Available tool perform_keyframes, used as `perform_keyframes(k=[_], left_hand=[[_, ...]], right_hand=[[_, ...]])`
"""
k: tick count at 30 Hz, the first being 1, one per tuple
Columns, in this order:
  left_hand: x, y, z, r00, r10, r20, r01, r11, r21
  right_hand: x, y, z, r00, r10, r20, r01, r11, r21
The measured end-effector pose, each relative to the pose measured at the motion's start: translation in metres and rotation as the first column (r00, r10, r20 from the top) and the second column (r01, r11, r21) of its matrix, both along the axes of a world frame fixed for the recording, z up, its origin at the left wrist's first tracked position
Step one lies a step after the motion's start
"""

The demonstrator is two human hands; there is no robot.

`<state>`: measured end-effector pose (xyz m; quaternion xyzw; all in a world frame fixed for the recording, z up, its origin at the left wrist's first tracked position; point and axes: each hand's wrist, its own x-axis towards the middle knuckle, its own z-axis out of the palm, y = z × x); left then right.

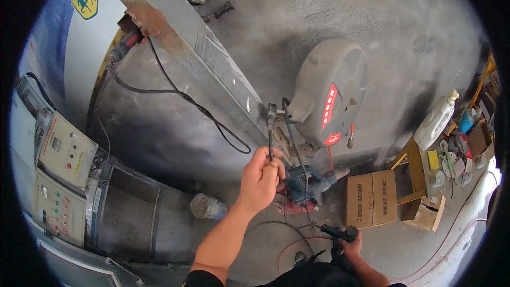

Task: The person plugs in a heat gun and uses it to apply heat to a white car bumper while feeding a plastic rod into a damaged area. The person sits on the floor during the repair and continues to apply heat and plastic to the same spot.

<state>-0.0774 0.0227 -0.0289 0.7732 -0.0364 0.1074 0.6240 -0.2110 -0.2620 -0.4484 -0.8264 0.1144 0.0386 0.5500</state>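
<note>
My left hand [259, 179] is raised in the middle, its fingers closed round a black cable [271, 146]. The cable runs up from my fingers to a dark connector [272, 112] beside the slanted metal beam [212, 56]. Low and to the right, my right hand [353, 246] is wrapped round a dark hand-held power tool [338, 232]; its exact kind is hard to make out. Close to my left hand, a second black cord [297, 149] hangs beside the grey hose reel [317, 64]. Behind it on the floor stands a blue-grey machine [305, 183].
A cardboard box [371, 199] and a smaller opened carton [425, 212] stand at right, beside a cluttered table with a white jug [436, 121]. Control panels [68, 150] are at left, near a bucket [208, 206]. A looped cable [202, 107] hangs from the beam; hoses cross the floor.
</note>
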Motion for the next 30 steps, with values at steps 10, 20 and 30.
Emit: perform_keyframes(k=[10, 20, 30], left_hand=[[0.045, -0.016, 0.035, 0.843, 0.305, 0.443, -0.441, 0.863, 0.245], [-0.012, 0.0, 0.025, 0.987, 0.146, 0.07, -0.145, 0.989, -0.02], [-0.01, 0.004, 0.012, 0.827, -0.048, 0.56, -0.03, 0.991, 0.128]], right_hand=[[0.003, 0.015, -0.006, 1.0, 0.02, 0.018, -0.021, 0.999, 0.05], [0.014, 0.017, 0.012, 0.997, -0.034, -0.072, 0.053, 0.959, 0.279], [-0.01, -0.033, -0.082, 0.852, -0.448, -0.27, 0.511, 0.824, 0.245]])
